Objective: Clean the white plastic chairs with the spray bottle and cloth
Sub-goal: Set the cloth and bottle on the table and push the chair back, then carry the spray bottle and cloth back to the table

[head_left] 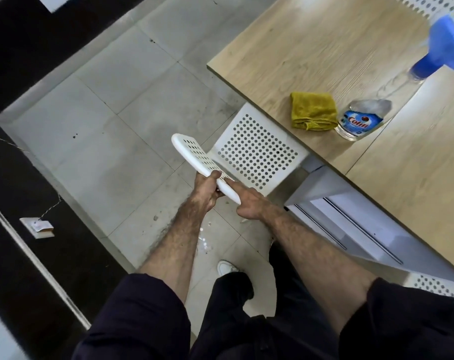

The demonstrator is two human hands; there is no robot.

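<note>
- Hands first: the left hand [208, 188] grips the top edge of the chair backrest [200, 157], thumb over the near face and fingers curled round behind it.
- Right hand [249, 205] holds the near end of that same backrest; its index finger lies straight along the edge, and whether the other fingers wrap the plastic I cannot tell.
- White plastic chair seat [257, 152], perforated with round holes, sits just beyond the backrest, its far edge tucked under the wooden table [311, 48].
- Yellow cloth [312, 111], folded, lies on the table near its near-left edge, well apart from both hands.
- Spray bottle [363, 120] stands just to the right of the cloth, clear body with a blue label and a blue trigger head, blurred at the top.
- Second perforated white chair [438, 288] shows at the near right, beside the person's right sleeve.
- Grey floor tiles [103, 131] lie to the left, with a white shoe [227, 267] near the bottom centre.
</note>
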